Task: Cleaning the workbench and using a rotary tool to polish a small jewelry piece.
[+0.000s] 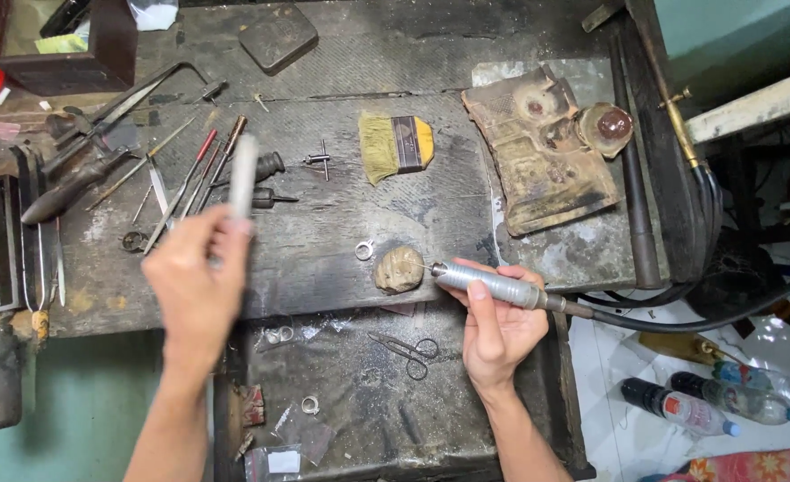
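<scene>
- My right hand (499, 323) grips a metal rotary handpiece (488, 284), its fine bit pointing left and touching a tan lump of putty (398, 269) on the dark workbench (341, 223).
- A black cable (671, 317) runs from the handpiece off to the right.
- A small silver ring (364, 250) lies just beside the lump.
- My left hand (196, 290) is raised over the bench, fingers closed round a pale slim rod (242, 176), blurred.
- Behind it lie files and picks (185, 183); a yellow brush (397, 145) rests farther back.
- Small scissors (408, 350) lie on the lower shelf.
</scene>
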